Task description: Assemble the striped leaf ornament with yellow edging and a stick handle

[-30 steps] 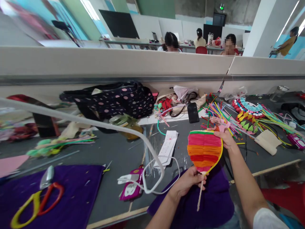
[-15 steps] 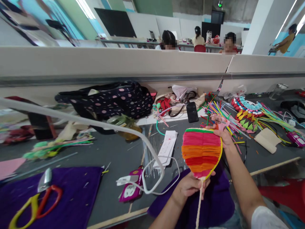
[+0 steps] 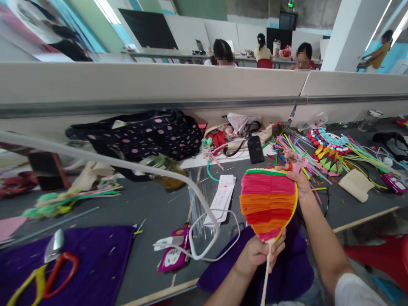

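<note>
A fan-shaped piece (image 3: 269, 193) covered in pink, orange and red fuzzy stripes, with a green band at its top and a yellow right edge, is held upright over the table's front edge. My left hand (image 3: 259, 251) is closed round its narrow base, where a cream stem (image 3: 267, 276) runs downward. My right hand (image 3: 301, 185) grips the upper right edge, fingers partly hidden behind it. A small pink object (image 3: 296, 163) shows at the right fingertips; I cannot tell whether it is held or lies beyond. Below hangs purple cloth (image 3: 293, 272).
A white bent tube (image 3: 143, 163) crosses the left and middle foreground. Scissors (image 3: 47, 272) lie on purple cloth at left. Behind are a dotted bag (image 3: 153, 131), a jar (image 3: 165, 170), a phone (image 3: 255, 149), coloured stems (image 3: 291, 144) and a beaded piece (image 3: 331, 140). People sit beyond the partition.
The view has shifted slightly, so the table things appear a little further left. The fan-shaped piece has tilted slightly; both hands keep their hold on it.
</note>
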Demonstrator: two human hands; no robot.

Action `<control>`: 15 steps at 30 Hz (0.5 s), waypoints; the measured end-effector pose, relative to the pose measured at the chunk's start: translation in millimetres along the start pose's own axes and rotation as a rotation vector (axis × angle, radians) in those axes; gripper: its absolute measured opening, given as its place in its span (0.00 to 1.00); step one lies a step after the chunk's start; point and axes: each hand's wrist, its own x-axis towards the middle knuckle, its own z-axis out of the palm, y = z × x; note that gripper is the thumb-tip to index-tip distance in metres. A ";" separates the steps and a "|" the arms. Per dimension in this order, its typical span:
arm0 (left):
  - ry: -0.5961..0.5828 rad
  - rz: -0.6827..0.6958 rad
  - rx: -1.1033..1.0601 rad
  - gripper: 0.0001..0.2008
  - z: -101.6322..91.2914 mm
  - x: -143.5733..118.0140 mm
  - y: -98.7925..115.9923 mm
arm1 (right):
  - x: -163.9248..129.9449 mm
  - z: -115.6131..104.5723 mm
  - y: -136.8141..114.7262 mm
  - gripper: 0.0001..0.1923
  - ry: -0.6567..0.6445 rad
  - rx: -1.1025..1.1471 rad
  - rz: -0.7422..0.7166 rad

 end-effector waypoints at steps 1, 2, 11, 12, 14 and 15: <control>0.002 0.005 -0.007 0.25 0.5 0.2 -0.5 | 0.2 0.2 -0.4 0.21 -0.009 0.002 -0.004; 0.001 0.011 -0.011 0.25 1.5 0.4 -0.6 | 0.4 0.5 -0.9 0.21 -0.012 0.003 -0.007; 0.216 0.045 0.131 0.22 11.6 -4.5 5.7 | 2.8 1.7 -7.2 0.22 0.040 -0.086 -0.005; 0.250 0.036 0.153 0.22 10.9 -6.5 7.0 | 3.3 1.0 -7.5 0.22 0.044 -0.088 -0.003; 0.317 0.016 0.193 0.22 9.3 -11.0 9.7 | 4.4 -0.2 -7.7 0.22 0.043 -0.071 -0.008; 0.349 0.012 0.213 0.22 8.8 -12.9 11.1 | 4.8 -0.7 -7.8 0.22 0.037 -0.059 -0.013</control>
